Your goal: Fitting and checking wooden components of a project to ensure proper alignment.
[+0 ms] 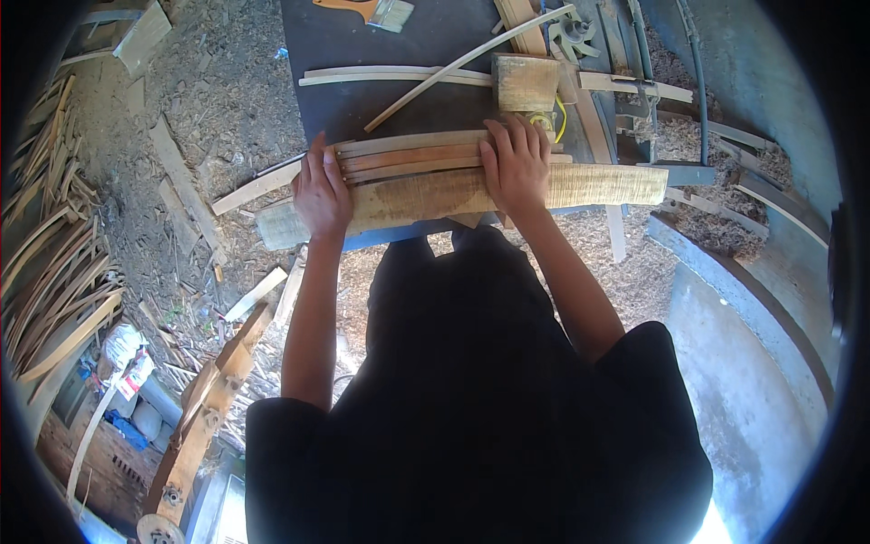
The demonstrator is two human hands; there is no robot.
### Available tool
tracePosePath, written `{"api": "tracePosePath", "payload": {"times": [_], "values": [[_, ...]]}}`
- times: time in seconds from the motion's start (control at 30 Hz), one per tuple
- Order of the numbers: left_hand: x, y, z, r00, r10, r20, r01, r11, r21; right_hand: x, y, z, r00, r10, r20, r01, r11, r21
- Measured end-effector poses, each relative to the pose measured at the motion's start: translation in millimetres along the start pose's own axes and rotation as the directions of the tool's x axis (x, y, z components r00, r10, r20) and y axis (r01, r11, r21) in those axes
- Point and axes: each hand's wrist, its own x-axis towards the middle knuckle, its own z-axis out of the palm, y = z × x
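A bundle of slim, slightly bowed wooden strips [412,156] lies crosswise in front of me, along the far edge of a wide curved wooden board [417,199]. My left hand [323,190] is closed over the left end of the strips, its fingers pointing away from me. Toward the other end, my right hand [519,172] grips the strips from above, thumb on the near left side and fingers reaching over the far edge. The undersides of both hands are hidden. Just beyond the right hand stands a squared wooden block [526,83].
A dark tabletop [362,41] holds a paintbrush [385,13], a thin diagonal stick [462,71] and pale strips [390,76]. Metal bars and a clamp-like fitting [576,34] stand at the far right. Curved wood offcuts [54,263] pile up at left; shavings cover the floor.
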Motion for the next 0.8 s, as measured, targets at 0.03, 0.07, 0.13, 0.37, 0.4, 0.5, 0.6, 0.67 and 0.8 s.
{"api": "tracePosePath", "payload": {"times": [0.03, 0.07, 0.13, 0.37, 0.4, 0.5, 0.6, 0.67, 0.8], "values": [[0.7, 0.8, -0.3, 0.999, 0.043, -0.032, -0.043, 0.999, -0.011, 1.0, -1.2, -1.3, 1.0, 0.001, 0.006, -0.002, 1.0, 0.01], [1.5, 1.6, -1.1, 0.994, 0.086, -0.064, -0.087, 0.996, -0.021, 2.0, -2.1, -2.7, 1.0, 0.003, 0.012, -0.003, 1.0, 0.019], [0.9, -3.4, -0.1, 0.997, 0.075, -0.002, -0.075, 0.997, -0.017, 2.2, -1.4, -1.6, 0.999, 0.014, 0.031, -0.014, 1.0, 0.002], [0.9, -1.4, -1.4, 0.995, 0.012, 0.095, -0.013, 1.0, 0.008, 2.7, -1.3, -1.9, 0.994, 0.048, 0.101, -0.049, 0.999, 0.003], [0.8, -1.2, -1.7, 0.995, 0.012, 0.101, -0.012, 1.0, 0.005, 2.9, -1.8, -2.8, 0.993, 0.052, 0.105, -0.052, 0.999, -0.001], [1.2, -1.4, -1.7, 0.995, 0.006, 0.102, -0.004, 1.0, -0.014, 3.1, -2.7, -3.9, 0.988, 0.062, 0.138, -0.061, 0.998, -0.016], [2.0, -0.4, -2.8, 0.993, 0.013, 0.121, -0.015, 1.0, 0.009, 3.0, -3.1, -4.8, 0.99, 0.064, 0.126, -0.063, 0.998, -0.014], [1.7, 0.6, -2.7, 0.994, 0.0, 0.108, -0.001, 1.0, 0.011, 3.2, -3.6, -6.1, 0.988, 0.068, 0.136, -0.067, 0.998, -0.011], [-2.0, -3.9, -1.4, 0.995, -0.02, 0.103, 0.015, 0.999, 0.053, 2.1, -3.0, -1.2, 0.996, 0.034, 0.08, -0.033, 0.999, -0.005]]}}
